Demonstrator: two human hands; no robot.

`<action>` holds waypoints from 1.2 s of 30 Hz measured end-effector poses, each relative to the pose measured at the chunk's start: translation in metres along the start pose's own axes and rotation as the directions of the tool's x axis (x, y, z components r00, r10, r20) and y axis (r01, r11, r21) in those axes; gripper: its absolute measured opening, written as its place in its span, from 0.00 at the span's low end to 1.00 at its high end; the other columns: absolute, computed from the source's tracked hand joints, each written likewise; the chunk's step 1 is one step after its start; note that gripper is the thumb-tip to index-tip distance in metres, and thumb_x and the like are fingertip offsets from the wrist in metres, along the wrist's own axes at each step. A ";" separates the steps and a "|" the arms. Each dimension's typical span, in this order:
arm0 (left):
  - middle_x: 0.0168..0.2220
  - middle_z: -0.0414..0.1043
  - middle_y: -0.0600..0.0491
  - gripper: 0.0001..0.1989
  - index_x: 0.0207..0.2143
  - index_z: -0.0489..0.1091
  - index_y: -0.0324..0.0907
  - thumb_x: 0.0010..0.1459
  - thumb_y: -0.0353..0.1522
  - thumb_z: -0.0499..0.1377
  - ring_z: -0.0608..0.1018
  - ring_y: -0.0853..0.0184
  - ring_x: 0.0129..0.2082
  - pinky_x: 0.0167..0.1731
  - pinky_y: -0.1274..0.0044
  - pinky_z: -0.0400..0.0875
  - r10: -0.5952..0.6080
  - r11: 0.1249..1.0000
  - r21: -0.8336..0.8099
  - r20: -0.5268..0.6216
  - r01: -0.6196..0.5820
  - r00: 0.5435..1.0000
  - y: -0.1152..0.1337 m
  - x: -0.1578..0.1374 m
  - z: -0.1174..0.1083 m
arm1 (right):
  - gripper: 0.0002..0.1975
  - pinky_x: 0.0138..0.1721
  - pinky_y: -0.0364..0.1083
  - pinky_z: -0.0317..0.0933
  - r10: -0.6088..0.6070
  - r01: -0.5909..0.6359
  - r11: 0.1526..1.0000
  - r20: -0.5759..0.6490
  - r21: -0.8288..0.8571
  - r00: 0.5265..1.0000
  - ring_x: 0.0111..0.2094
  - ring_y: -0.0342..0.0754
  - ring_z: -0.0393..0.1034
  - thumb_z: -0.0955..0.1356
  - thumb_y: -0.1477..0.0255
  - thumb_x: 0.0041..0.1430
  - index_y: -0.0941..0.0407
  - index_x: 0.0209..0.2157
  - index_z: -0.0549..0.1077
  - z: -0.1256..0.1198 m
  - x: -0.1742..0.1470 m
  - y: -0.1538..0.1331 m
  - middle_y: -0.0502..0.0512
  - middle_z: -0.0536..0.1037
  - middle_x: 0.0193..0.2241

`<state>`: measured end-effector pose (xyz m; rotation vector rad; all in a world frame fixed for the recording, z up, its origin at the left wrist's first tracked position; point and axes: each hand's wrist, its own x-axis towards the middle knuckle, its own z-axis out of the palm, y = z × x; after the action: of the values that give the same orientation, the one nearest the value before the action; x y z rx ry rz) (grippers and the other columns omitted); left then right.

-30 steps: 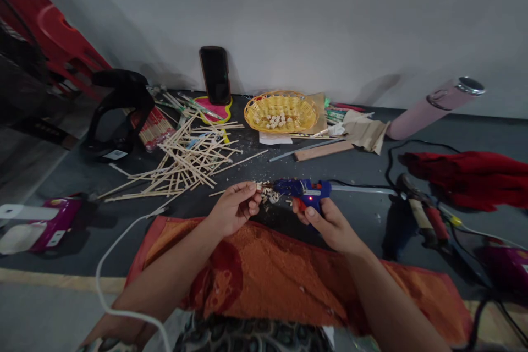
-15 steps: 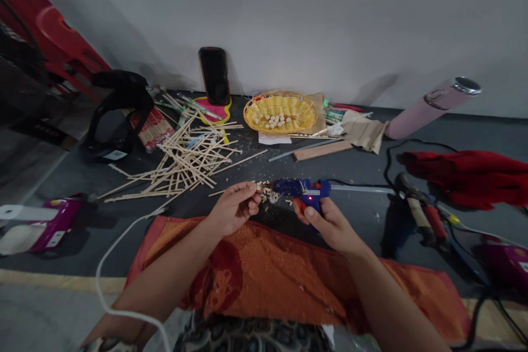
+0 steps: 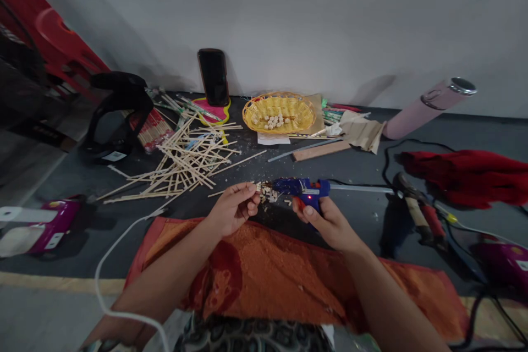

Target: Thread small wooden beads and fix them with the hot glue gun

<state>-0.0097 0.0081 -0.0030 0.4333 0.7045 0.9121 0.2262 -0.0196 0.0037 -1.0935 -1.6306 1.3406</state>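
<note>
Dark tabletop: right grip wraps glue gun, left grip — seemingly — pinches pale piece.

Right grip holds blue glue gun

The pale wooden piece at the left hand is too small to make out. The right hand partly hides the blue plastic glue gun. The crumpled red cloth runs off rightward.

The head view has turned slightly, so the pink flask appears a little farther left.
</note>
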 end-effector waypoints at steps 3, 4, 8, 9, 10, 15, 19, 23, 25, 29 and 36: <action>0.23 0.67 0.54 0.08 0.27 0.67 0.35 0.53 0.31 0.62 0.66 0.79 0.18 0.19 0.85 0.59 -0.011 1.000 0.007 0.011 0.011 1.000 0.000 0.000 0.000 | 0.16 0.30 0.43 0.55 0.031 -0.031 0.999 0.018 0.008 0.999 0.28 0.44 0.59 0.61 0.59 0.62 0.57 0.40 0.68 0.000 0.000 0.001 0.53 0.67 0.27; 0.23 0.67 0.54 0.08 0.27 0.67 0.35 0.53 0.31 0.62 0.66 0.79 0.18 0.19 0.85 0.59 -0.013 1.000 0.009 0.013 0.013 1.000 0.000 -0.001 0.001 | 0.16 0.30 0.43 0.55 0.035 -0.035 0.999 0.017 0.020 0.999 0.28 0.44 0.59 0.61 0.59 0.62 0.57 0.40 0.69 0.001 0.001 0.001 0.52 0.67 0.27; 0.23 0.67 0.54 0.08 0.27 0.67 0.35 0.52 0.31 0.62 0.66 0.79 0.18 0.19 0.85 0.59 -0.003 1.000 0.021 0.010 0.003 1.000 -0.001 0.000 0.000 | 0.17 0.28 0.43 0.56 0.064 -0.061 0.988 -0.019 0.144 0.998 0.26 0.43 0.60 0.63 0.58 0.60 0.57 0.40 0.69 0.003 0.002 0.000 0.52 0.68 0.25; 0.24 0.67 0.54 0.08 0.27 0.68 0.35 0.52 0.32 0.62 0.66 0.79 0.18 0.19 0.85 0.59 -0.002 1.000 0.026 0.006 0.002 1.000 -0.001 0.001 -0.001 | 0.16 0.28 0.43 0.57 0.079 -0.067 0.979 -0.052 0.194 0.996 0.26 0.43 0.61 0.63 0.58 0.60 0.56 0.40 0.69 0.002 0.003 -0.001 0.52 0.69 0.26; 0.24 0.67 0.54 0.08 0.27 0.68 0.35 0.52 0.32 0.63 0.66 0.79 0.18 0.19 0.85 0.59 -0.004 1.000 0.031 0.001 0.004 1.000 -0.001 0.001 -0.001 | 0.15 0.28 0.43 0.58 0.097 -0.068 0.966 -0.104 0.249 0.990 0.26 0.42 0.61 0.64 0.58 0.59 0.56 0.40 0.69 0.001 0.005 -0.002 0.52 0.70 0.27; 0.24 0.67 0.54 0.09 0.28 0.69 0.34 0.51 0.32 0.63 0.66 0.80 0.19 0.19 0.85 0.59 -0.004 1.000 0.018 -0.011 0.004 1.000 -0.001 0.003 -0.004 | 0.17 0.15 0.38 0.50 0.295 -0.139 0.896 -0.332 0.422 0.896 0.20 0.40 0.62 0.65 0.56 0.56 0.55 0.39 0.70 -0.028 0.021 -0.004 0.50 0.70 0.22; 0.24 0.67 0.54 0.09 0.28 0.69 0.35 0.51 0.32 0.63 0.66 0.80 0.19 0.19 0.85 0.60 -0.003 1.000 0.009 0.018 0.003 1.000 -0.001 0.001 -0.003 | 0.22 0.11 0.36 0.45 0.406 -0.285 0.898 -0.385 0.334 0.829 0.18 0.41 0.64 0.67 0.54 0.51 0.58 0.38 0.71 -0.066 0.040 0.004 0.51 0.71 0.21; 0.24 0.67 0.54 0.09 0.29 0.70 0.34 0.50 0.32 0.64 0.66 0.80 0.19 0.19 0.86 0.60 0.016 1.000 -0.010 0.015 -0.015 1.000 0.001 0.001 -0.003 | 0.22 0.17 0.39 0.56 0.378 -0.492 0.861 -0.480 -0.133 0.792 0.22 0.44 0.68 0.60 0.55 0.58 0.60 0.37 0.72 -0.096 0.055 0.021 0.56 0.74 0.24; 0.24 0.67 0.54 0.09 0.30 0.71 0.34 0.50 0.32 0.64 0.66 0.80 0.19 0.19 0.86 0.60 0.040 0.999 -0.028 0.018 -0.040 0.999 0.002 0.001 -0.004 | 0.20 0.24 0.42 0.62 0.339 -0.543 0.791 -0.536 -0.282 0.773 0.27 0.47 0.70 0.61 0.58 0.58 0.60 0.34 0.73 -0.107 0.058 0.027 0.59 0.75 0.27; 0.24 0.67 0.54 0.09 0.31 0.71 0.34 0.51 0.32 0.63 0.66 0.80 0.19 0.19 0.86 0.60 0.053 0.998 -0.031 0.027 -0.052 0.998 0.003 0.001 -0.004 | 0.15 0.39 0.51 0.62 0.169 -0.573 0.651 -0.640 -0.498 0.749 0.42 0.58 0.68 0.67 0.61 0.52 0.60 0.33 0.74 -0.118 0.054 0.024 0.64 0.75 0.35; 0.24 0.67 0.54 0.09 0.28 0.68 0.35 0.51 0.32 0.63 0.66 0.79 0.19 0.18 0.85 0.59 0.011 1.000 0.012 0.059 -0.012 0.998 0.000 -0.002 -0.001 | 0.18 0.39 0.48 0.66 -0.284 0.035 0.692 -0.228 -0.721 0.931 0.35 0.47 0.70 0.61 0.72 0.59 0.54 0.52 0.66 -0.045 0.052 -0.024 0.59 0.71 0.49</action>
<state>-0.0111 0.0065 -0.0026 0.4741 0.6550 0.9026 0.2451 0.0426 0.0365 -1.4640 -1.9753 0.3356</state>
